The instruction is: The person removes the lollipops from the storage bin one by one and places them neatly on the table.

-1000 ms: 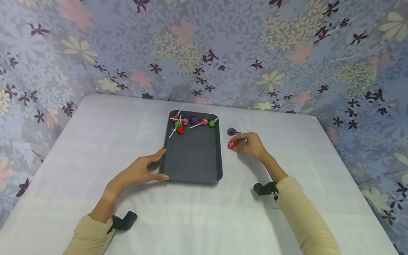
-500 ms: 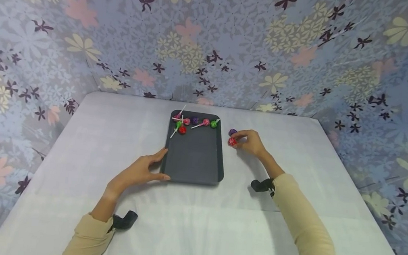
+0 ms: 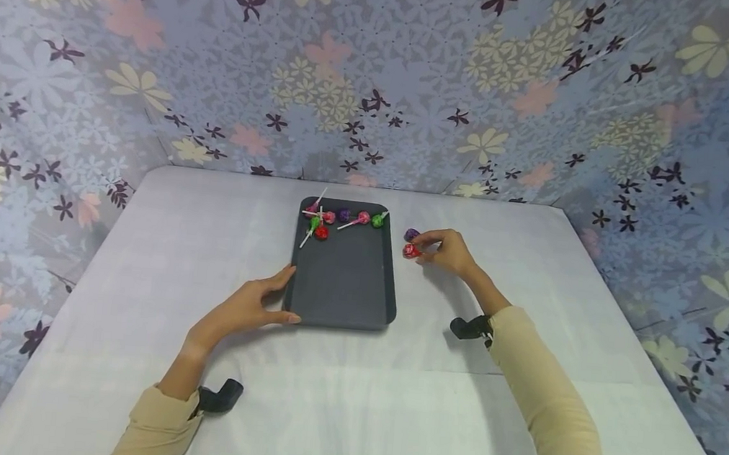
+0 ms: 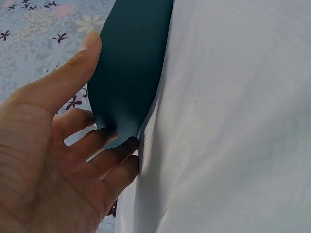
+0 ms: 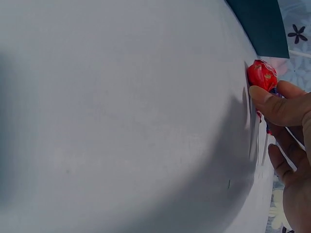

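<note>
A dark grey tray point(image 3: 346, 284) lies on the white-covered table. My left hand point(image 3: 253, 304) spans its near left corner, thumb at the front rim and fingers along the left side. In the left wrist view, the left fingers point(image 4: 124, 167) are slightly bent against the tray's edge. To the right of the tray, my right hand point(image 3: 450, 253) pinches a red-wrapped lollipop point(image 3: 410, 251) between thumb and fingers, low over the cloth. Just behind it is a purple lollipop point(image 3: 411, 235), its stick hidden by the hand. The red wrapper point(image 5: 262, 75) shows clearly in the right wrist view.
Several lollipops lie at the tray's far end, among them a green one point(image 3: 378, 220), a pink one point(image 3: 363, 217) and a red one point(image 3: 321, 232). Flower-patterned fabric point(image 3: 378, 77) rises behind the table and at both sides.
My right hand has shifted slightly away from me with the red lollipop, now beside the purple one and covering its stick. The left hand and tray stay in place.
</note>
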Demonstrator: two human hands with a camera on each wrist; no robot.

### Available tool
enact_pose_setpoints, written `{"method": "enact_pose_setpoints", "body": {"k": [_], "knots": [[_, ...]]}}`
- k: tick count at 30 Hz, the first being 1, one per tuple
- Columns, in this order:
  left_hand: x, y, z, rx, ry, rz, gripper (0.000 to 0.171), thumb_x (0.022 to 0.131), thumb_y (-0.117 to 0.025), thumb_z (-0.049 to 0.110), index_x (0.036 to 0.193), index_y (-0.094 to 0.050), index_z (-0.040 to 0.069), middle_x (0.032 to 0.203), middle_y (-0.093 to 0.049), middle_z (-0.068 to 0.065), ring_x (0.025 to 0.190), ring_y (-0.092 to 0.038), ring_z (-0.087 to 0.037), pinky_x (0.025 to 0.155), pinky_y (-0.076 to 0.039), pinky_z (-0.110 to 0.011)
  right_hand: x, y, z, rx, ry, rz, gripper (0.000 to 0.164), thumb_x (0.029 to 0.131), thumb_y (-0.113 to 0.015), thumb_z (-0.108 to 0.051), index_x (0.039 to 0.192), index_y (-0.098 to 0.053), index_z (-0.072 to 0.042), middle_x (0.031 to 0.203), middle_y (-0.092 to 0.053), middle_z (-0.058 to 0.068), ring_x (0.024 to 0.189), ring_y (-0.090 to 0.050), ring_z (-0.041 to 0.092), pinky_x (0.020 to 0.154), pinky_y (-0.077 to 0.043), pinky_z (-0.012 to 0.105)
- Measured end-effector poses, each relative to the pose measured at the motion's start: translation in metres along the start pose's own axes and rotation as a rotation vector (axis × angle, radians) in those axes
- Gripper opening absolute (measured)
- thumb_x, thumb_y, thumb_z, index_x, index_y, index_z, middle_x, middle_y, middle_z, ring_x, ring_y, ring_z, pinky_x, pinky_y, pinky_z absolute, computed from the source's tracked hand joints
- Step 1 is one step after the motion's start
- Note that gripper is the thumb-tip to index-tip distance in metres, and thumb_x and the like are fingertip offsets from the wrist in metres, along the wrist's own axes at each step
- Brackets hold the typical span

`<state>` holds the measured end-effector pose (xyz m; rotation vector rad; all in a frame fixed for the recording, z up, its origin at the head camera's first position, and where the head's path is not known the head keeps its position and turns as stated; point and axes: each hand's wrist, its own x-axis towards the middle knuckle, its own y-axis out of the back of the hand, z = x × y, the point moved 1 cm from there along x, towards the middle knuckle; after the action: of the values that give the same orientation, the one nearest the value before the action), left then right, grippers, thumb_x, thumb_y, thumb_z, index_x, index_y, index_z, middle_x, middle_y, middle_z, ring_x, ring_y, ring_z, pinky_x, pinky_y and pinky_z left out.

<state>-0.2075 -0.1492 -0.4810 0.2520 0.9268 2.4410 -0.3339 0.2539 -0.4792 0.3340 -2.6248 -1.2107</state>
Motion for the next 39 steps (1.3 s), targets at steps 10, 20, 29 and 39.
{"method": "enact_pose_setpoints", "body": {"k": [10,20,29,39], "knots": [[-0.002,-0.002,-0.001,-0.008,0.002,0.005,0.094,0.083,-0.078,0.038,0.154,-0.027,0.003,0.159,-0.024,-0.016,0.145,-0.027,-0.038,0.116,-0.028,-0.053,-0.001,-0.002,-0.009,0.046,0.047,0.018,0.029,0.073,-0.079,0.005,0.102,-0.075,0.001,0.100,-0.074,0.018,0.092,-0.067,0.031,0.064,-0.044,0.021],[-0.001,-0.001,0.003,-0.014,-0.004,0.011,0.095,0.082,-0.078,0.037,0.154,-0.026,0.003,0.159,-0.024,-0.016,0.145,-0.026,-0.037,0.116,-0.026,-0.053,0.018,-0.010,-0.052,0.184,0.162,0.020,0.026,0.076,-0.078,0.006,0.102,-0.074,0.004,0.094,-0.072,0.024,0.081,-0.067,0.034,0.066,-0.053,0.031],[0.000,-0.002,0.001,-0.021,-0.005,0.001,0.094,0.083,-0.078,0.036,0.154,-0.025,0.004,0.159,-0.024,-0.014,0.145,-0.026,-0.035,0.117,-0.027,-0.051,0.038,-0.032,-0.100,0.205,0.206,-0.178,0.032,0.079,-0.076,0.006,0.110,-0.069,0.009,0.111,-0.068,0.027,0.099,-0.067,0.038,0.083,-0.057,0.039],[0.000,-0.002,0.000,-0.032,0.001,-0.002,0.095,0.083,-0.077,0.040,0.154,-0.025,0.005,0.160,-0.023,-0.014,0.146,-0.025,-0.034,0.117,-0.026,-0.051,0.067,-0.051,-0.127,0.048,0.222,-0.325,0.030,0.083,-0.072,0.005,0.113,-0.070,0.004,0.115,-0.069,0.021,0.107,-0.066,0.034,0.089,-0.056,0.038]]}}
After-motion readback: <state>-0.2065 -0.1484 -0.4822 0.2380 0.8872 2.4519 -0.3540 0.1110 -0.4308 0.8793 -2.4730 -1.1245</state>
